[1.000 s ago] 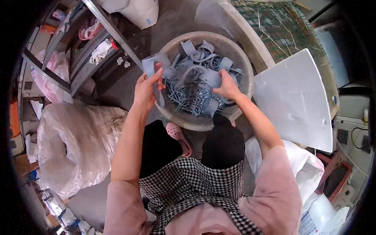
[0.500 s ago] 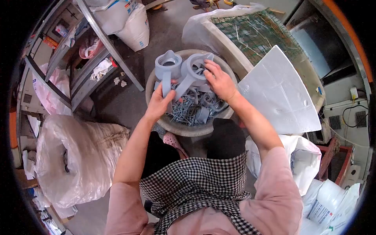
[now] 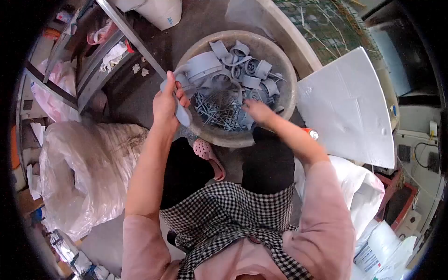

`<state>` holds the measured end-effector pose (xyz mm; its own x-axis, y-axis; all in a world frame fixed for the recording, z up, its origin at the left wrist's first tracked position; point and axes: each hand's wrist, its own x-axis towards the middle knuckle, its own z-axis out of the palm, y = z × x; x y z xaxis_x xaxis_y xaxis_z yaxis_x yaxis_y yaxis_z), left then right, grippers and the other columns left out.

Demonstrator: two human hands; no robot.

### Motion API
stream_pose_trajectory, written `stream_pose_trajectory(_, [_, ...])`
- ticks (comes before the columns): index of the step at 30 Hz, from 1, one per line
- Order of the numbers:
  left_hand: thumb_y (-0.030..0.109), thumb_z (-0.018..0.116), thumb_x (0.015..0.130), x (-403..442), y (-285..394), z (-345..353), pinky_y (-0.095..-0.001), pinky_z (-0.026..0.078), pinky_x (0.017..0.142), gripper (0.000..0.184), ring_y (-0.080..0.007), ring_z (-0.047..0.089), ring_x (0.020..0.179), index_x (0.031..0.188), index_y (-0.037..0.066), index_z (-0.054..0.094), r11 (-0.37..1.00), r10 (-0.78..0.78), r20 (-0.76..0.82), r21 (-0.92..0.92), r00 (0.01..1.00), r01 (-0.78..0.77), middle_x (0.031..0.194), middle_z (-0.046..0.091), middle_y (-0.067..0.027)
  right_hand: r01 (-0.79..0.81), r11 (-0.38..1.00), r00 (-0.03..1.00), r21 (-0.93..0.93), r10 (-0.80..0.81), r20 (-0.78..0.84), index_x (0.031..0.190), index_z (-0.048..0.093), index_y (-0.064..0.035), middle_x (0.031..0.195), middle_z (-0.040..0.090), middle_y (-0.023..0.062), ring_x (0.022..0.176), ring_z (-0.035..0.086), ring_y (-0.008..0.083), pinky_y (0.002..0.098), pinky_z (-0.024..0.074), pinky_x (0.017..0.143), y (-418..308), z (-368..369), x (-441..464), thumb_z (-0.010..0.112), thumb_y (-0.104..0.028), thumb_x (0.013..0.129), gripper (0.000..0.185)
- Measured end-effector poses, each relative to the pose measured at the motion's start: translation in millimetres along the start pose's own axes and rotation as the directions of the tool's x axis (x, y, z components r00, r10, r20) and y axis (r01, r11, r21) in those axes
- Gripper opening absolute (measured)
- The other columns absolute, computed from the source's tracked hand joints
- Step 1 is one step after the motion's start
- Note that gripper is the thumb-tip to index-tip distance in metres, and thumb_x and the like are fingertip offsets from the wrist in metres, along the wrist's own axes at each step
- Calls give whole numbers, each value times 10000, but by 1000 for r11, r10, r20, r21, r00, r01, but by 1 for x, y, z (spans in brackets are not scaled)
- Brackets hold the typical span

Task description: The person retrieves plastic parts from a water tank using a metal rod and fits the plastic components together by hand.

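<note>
Workshop, basin (image 3: 288, 86) of grey parts (image 3: 205, 64), sacks (image 3: 105, 163)

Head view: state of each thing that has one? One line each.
Basin, uncovered, holding a jumbled heap
Thin grey sticks, loose, tangled
Left hand, closed around a grey part
Right hand, over the basin, grip unclear
Plastic bag, mouth open
White sack, mouth open

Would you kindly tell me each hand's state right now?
Left hand: closed, holding a grey plastic part.
Right hand: fingers curled; whether holding anything cannot be told.
</note>
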<state>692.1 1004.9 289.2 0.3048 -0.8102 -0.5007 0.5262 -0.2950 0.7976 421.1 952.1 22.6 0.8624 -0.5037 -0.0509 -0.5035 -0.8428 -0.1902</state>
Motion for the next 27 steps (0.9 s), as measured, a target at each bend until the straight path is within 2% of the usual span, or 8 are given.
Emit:
stream_pose_trajectory(2, [405, 600, 863, 4, 2, 2, -258, 332, 463, 364, -113, 385, 478, 800, 69, 477, 1000, 2, -17, -13, 1000, -2, 588, 395, 7, 145, 985, 989, -94, -147, -23, 1091, 520, -82, 1162, 516, 133, 1113, 491, 319, 523, 420, 866, -7, 30, -1, 537, -124, 780, 314])
stream_pose_trajectory(4, [388, 610, 860, 15, 0, 3, -257, 334, 465, 350, -112, 389, 481, 808, 64, 487, 1000, -1, -34, -18, 999, 0, 590, 401, 6, 206, 964, 896, -170, -116, 428, 1169, 500, -85, 1203, 503, 128, 1156, 466, 306, 569, 376, 904, -16, 46, 12, 540, -137, 786, 388])
stream_pose_trajectory(7, [337, 593, 881, 19, 2, 4, -259, 330, 504, 296, -107, 394, 493, 871, 48, 526, 990, 73, 12, 124, 997, -74, 599, 412, 22, 230, 971, 944, -61, -207, 257, 1216, 475, -70, 1216, 499, 139, 1177, 450, 314, 538, 370, 934, 1, 39, 12, 568, -153, 776, 458])
stream_pose_trajectory(10, [251, 633, 858, 20, 2, 3, -273, 377, 529, 235, -118, 437, 522, 918, 34, 562, 971, 126, 0, 204, 992, -124, 626, 457, 12, -74, 951, 997, 301, 60, 55, 1204, 462, -24, 1148, 537, 194, 1101, 513, 319, 436, 409, 922, 3, -33, 16, 640, -180, 714, 544])
stream_pose_trajectory(14, [164, 663, 824, 24, -6, 0, -268, 425, 571, 208, -150, 566, 649, 940, 18, 570, 973, 120, 86, 186, 989, -134, 756, 589, -51, -248, 552, 821, 796, 555, -129, 1148, 489, 30, 981, 603, 217, 927, 608, 309, 348, 476, 812, 17, -111, 21, 642, -204, 693, 534])
stream_pose_trajectory(21, [248, 611, 867, 25, -19, 1, -372, 432, 868, 329, -247, 601, 974, 1054, -22, 602, 895, 229, 292, 312, 929, -318, 1040, 639, -133, 116, -455, 877, 883, 463, 124, 1259, 402, -10, 1127, 572, 154, 954, 608, 320, 429, 536, 794, 7, -212, 25, 371, -222, 911, 409])
stream_pose_trajectory(23, [266, 601, 873, 22, -20, 2, -369, 430, 871, 350, -258, 588, 1019, 1048, -38, 610, 805, 254, 246, 482, 935, -345, 1051, 638, -131, 91, -432, 880, 897, 457, 131, 1299, 347, -10, 1199, 524, 180, 989, 591, 355, 456, 544, 780, 2, -234, 23, 322, -217, 915, 437])
stream_pose_trajectory(27, [274, 556, 898, 5, -9, 13, -392, 422, 935, 405, -284, 575, 1051, 1064, -96, 568, 954, 147, 405, 182, 902, -237, 1079, 619, -173, -60, -347, 894, 936, 398, 205, 1245, 413, -16, 1166, 531, 172, 1031, 557, 353, 460, 545, 775, -7, -256, 21, 318, -306, 923, 443])
